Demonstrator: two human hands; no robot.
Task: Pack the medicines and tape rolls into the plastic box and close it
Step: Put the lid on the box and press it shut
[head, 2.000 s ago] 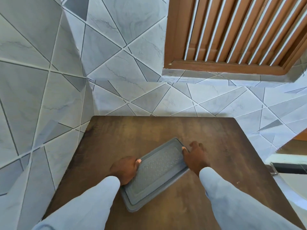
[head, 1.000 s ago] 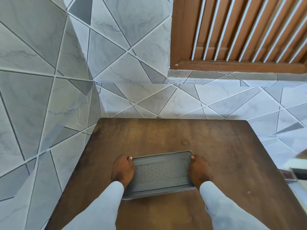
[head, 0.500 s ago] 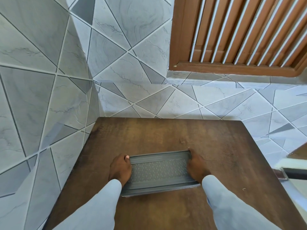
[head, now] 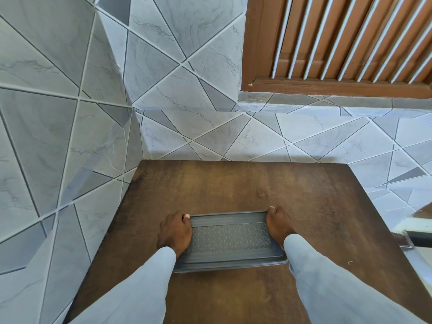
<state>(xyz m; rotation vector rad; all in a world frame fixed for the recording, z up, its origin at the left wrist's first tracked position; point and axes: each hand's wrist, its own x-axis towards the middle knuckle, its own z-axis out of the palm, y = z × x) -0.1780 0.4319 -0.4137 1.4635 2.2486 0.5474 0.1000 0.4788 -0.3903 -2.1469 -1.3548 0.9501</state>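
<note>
Now squared up: wooden table [head: 233,183], tucked into a tiled corner w/ a louvred wooden shutter [head: 339,43] far right, carries the grey plastic box [head: 230,239] near its near-centre, lid on and long side running left-right. Two sec. ago the box sat skewed, one corner pointing far-right; it has since been turned straight and drawn a touch nearer the person, w/ the view itself shifting only a little. Lid's dimpled panel faces up, rim looks seated all round as far as can be seen, though the near-left corner is behind a pale sleeve [head: 131,288]. Left hand [head: 174,231] holds the box's left end, fingers curled down over the edge, thumb tip lying on the lid's far-left corner. Right hand [head: 277,226] does the same at the right end, fingers wrapped over the side, thumb at the far-right corner; grip is narrow, both hands clamped on the box, no spread. No medicines or tape rolls visible on the table, so presumably packed inside; contents can't be checked thru the lid. Judgement: task approx. done, remaining work prob. just a last press to be sure the lid is latched, then letting go.
</note>
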